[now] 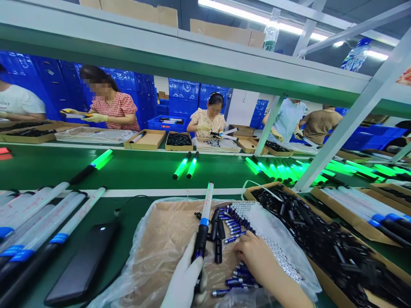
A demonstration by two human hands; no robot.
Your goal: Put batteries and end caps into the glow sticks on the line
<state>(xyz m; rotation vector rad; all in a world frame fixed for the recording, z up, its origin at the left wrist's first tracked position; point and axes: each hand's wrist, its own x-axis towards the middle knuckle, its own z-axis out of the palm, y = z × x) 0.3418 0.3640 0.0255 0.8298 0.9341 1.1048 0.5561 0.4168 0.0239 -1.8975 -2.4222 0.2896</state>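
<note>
My left hand [186, 273], in a white glove, is wrapped around the black handle of a light stick [205, 209] with a clear tube and blue ring. The stick points up and away over a plastic-lined tray [167, 231]. My bare right hand [253, 254] reaches into the tray with bent fingers close together; whatever is between the fingertips is hidden. Beside those fingers lies a blue battery [234, 238], and several loose batteries [236, 281] lie below. Black plastic pieces [218, 250] rest between my hands. Upright batteries in rows [279, 244] fill the tray's right part.
Unlit light sticks [77, 214] and a black power bank [85, 261] lie at left. A box of black parts [321, 239] stands at right. Glowing green sticks [289, 169] lie on the green conveyor [144, 167]. A slanted white post [349, 107] rises at right. Co-workers sit opposite.
</note>
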